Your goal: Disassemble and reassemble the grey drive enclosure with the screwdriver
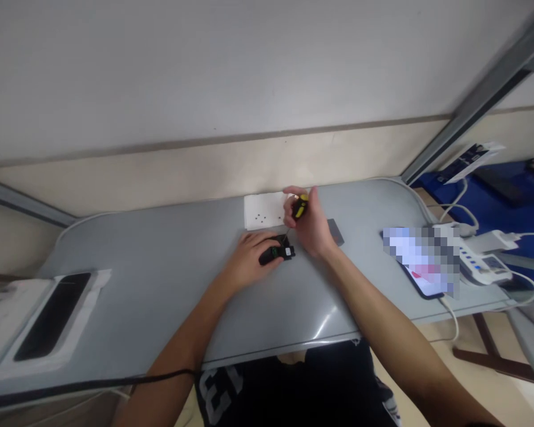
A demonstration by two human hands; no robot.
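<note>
A small black device (270, 255) with a white label and a bit of green lies on the grey table, its kind not clear to me. My left hand (253, 256) grips it from the left, fingers over the far side and thumb along the near side. In my right hand (309, 225) is a yellow and black screwdriver (300, 206), held tilted, its thin shaft pointing down to the device. Just behind, several tiny dark screws rest on a white sheet of paper (253, 207). A flat grey card (336, 232) lies beside my right wrist, partly covered by it.
A lit phone (420, 267) lies to the right beside a white power strip (483, 267) with cables. Another dark phone (53, 317) rests on papers at the left. A black cable (160, 378) crosses the front left edge. Behind the table (160, 255) stands a wall.
</note>
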